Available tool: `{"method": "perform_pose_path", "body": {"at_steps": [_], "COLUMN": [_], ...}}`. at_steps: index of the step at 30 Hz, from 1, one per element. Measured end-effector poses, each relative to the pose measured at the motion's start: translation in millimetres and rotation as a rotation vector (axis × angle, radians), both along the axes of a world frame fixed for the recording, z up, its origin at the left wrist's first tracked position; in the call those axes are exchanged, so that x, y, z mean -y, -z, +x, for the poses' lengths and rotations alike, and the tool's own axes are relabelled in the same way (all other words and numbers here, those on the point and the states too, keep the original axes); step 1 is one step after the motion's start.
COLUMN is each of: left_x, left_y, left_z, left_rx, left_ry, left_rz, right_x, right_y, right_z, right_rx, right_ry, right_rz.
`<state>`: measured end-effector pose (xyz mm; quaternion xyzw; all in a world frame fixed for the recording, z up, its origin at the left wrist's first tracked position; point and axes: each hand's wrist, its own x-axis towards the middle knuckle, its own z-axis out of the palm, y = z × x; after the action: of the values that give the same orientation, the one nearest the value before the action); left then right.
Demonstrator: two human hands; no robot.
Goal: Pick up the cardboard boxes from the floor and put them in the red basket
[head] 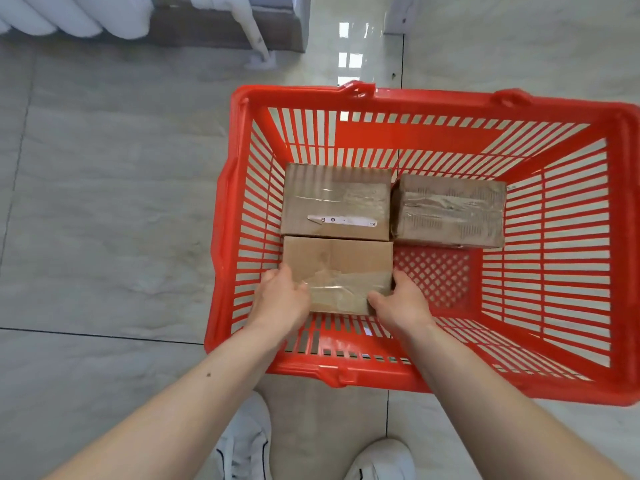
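A red plastic basket (pixel 571 109) with slatted walls stands on the tiled floor. Inside it are three taped cardboard boxes. One box (pixel 337 199) lies at the far left with a white label strip, and another (pixel 450 209) lies at the far right. The third box (pixel 337 268) sits in the near left corner. My left hand (pixel 282 294) grips its left side and my right hand (pixel 400 301) grips its right side, thumbs on top. The near right part of the basket floor is bare lattice.
Pale glossy floor tiles (pixel 104 202) surround the basket. A white radiator (pixel 69 15) and its pipe (pixel 256 39) stand at the top left by a wall. My white shoes (pixel 246 441) are just in front of the basket's near rim.
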<state>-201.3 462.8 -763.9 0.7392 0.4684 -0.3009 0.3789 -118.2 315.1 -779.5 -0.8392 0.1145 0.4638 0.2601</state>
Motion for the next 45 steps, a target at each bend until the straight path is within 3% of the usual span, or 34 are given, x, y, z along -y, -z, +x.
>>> {"method": "perform_pose_path", "body": {"at_steps": [3, 6, 14, 22, 33, 45], "left_x": [0.2, 3.9, 27.3, 76.6, 205.9, 421.7], "left_y": [-1.6, -18.7, -101.3, -203.9, -305.0, -316.6], "left_z": [0.1, 2.7, 22.9, 52.1, 74.6, 42.3], "left_rx": [-0.017, 0.015, 0.155, 0.260, 0.382, 0.347], "left_ry": [-0.006, -0.010, 0.017, 0.112, 0.411, 0.631], "left_rz": [-0.014, -0.009, -0.002, -0.066, -0.148, -0.229], "right_x": [0.1, 2.4, 23.1, 77.5, 207.4, 435.2], "right_y": [2.8, -13.5, -131.3, -233.0, -331.6, -335.6], "right_z": [-3.1, -1.5, 7.3, -1.9, -36.4, -102.4], "right_rx": [-0.094, -0.055, -0.016, 0.008, 0.132, 0.213], "right_ry": [0.027, 0.052, 0.180, 0.390, 0.902, 1.221], "right_rz": [0.026, 0.035, 0.209, 0.221, 0.322, 0.308]}}
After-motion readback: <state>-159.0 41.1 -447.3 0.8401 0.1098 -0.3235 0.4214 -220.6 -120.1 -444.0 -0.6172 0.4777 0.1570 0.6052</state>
